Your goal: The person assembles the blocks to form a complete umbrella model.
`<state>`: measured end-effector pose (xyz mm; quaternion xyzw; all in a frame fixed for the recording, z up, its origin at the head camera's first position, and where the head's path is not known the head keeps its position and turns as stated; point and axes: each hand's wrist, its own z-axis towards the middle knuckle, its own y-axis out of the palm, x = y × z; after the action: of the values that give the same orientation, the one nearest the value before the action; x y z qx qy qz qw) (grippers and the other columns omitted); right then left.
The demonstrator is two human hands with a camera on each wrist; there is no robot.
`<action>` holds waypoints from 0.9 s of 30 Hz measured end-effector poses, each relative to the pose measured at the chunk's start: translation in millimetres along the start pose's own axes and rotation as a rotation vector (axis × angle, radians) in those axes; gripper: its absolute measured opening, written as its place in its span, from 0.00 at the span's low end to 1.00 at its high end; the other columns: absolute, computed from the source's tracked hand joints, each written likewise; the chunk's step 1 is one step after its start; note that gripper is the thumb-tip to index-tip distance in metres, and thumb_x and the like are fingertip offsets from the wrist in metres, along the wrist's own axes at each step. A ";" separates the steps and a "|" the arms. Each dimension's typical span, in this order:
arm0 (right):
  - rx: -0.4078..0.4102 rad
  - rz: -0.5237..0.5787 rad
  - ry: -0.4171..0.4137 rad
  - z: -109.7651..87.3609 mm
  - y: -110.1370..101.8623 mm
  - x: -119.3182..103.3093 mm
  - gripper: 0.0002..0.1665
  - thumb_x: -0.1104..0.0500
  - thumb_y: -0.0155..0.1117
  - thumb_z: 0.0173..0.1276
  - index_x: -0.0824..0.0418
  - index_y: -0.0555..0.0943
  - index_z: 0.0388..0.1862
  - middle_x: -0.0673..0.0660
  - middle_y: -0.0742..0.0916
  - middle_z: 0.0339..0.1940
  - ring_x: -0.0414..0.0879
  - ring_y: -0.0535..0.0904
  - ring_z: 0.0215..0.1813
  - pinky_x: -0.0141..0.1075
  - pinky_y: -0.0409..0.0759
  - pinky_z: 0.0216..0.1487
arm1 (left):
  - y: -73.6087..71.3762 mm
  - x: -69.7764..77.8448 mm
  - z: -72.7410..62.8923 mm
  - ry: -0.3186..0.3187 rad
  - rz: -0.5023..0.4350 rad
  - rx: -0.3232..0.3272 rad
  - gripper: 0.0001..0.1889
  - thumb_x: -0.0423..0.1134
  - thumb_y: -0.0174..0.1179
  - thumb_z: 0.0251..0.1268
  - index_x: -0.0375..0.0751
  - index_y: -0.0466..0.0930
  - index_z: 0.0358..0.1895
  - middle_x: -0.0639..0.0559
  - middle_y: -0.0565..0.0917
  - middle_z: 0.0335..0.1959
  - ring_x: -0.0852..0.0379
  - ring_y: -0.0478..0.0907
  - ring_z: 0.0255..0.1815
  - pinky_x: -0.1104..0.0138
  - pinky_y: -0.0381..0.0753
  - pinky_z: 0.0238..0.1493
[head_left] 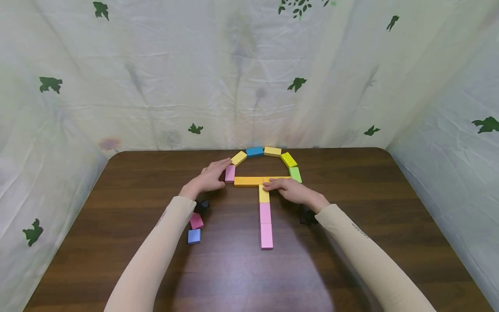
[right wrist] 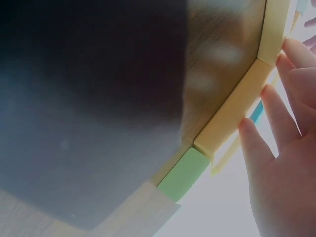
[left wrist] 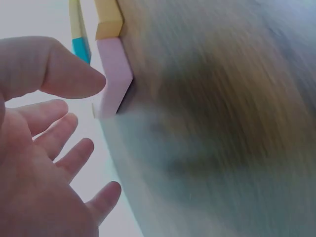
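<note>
Coloured wooden blocks lie on the table as an arch over a straight stem. My left hand [head_left: 210, 177], fingers fairly straight, is beside the arch's left end, by a pink block [head_left: 230, 174] and a yellow block [head_left: 239, 158]. In the left wrist view nothing is between thumb and fingers. With fingers extended, my right hand [head_left: 290, 190] touches the orange blocks [head_left: 248, 181] of the crossbar, near the stem's top yellow block [head_left: 264, 194]. Two pink blocks [head_left: 265, 213] continue the stem. A blue block [head_left: 255, 151], more yellow ones and a green block [head_left: 295, 174] complete the curve.
Left of the stem, a dark pink block [head_left: 196, 221] and a blue-violet block [head_left: 194, 236] lie loose near the left forearm. A pale patterned cloth [head_left: 249, 86] hangs behind the brown wooden table [head_left: 351, 173] and along its sides.
</note>
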<state>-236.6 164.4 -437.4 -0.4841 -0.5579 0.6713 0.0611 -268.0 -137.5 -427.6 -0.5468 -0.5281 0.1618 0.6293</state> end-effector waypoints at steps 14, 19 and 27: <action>-0.005 0.006 0.022 -1.6 -1.4 0.1 0.27 0.73 0.43 0.70 0.61 0.76 0.63 0.54 0.76 0.65 0.50 0.63 0.71 0.46 0.60 0.68 | -5.7 -6.2 -62.9 0.083 -0.090 0.006 0.34 0.30 0.54 0.62 0.34 0.56 0.73 0.38 0.58 0.72 0.38 0.52 0.72 0.42 0.55 0.66; 0.002 0.003 0.012 -1.1 -0.7 -1.3 0.26 0.73 0.43 0.70 0.61 0.76 0.63 0.54 0.77 0.65 0.51 0.64 0.71 0.45 0.61 0.68 | -2.5 -5.3 -86.4 0.130 -0.115 0.025 0.31 0.28 0.56 0.62 0.32 0.61 0.70 0.35 0.62 0.70 0.37 0.57 0.69 0.44 0.59 0.65; 0.006 0.002 0.006 -1.3 -0.2 -3.6 0.26 0.73 0.43 0.70 0.62 0.76 0.63 0.55 0.77 0.64 0.51 0.64 0.70 0.45 0.61 0.68 | 4.6 -8.1 -116.9 0.142 -0.093 0.015 0.25 0.28 0.57 0.61 0.33 0.71 0.63 0.37 0.70 0.64 0.36 0.63 0.64 0.44 0.65 0.60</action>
<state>-233.9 163.2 -435.0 -0.4865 -0.5552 0.6716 0.0632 -171.0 -202.7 -417.3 -0.5271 -0.5057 0.0975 0.6759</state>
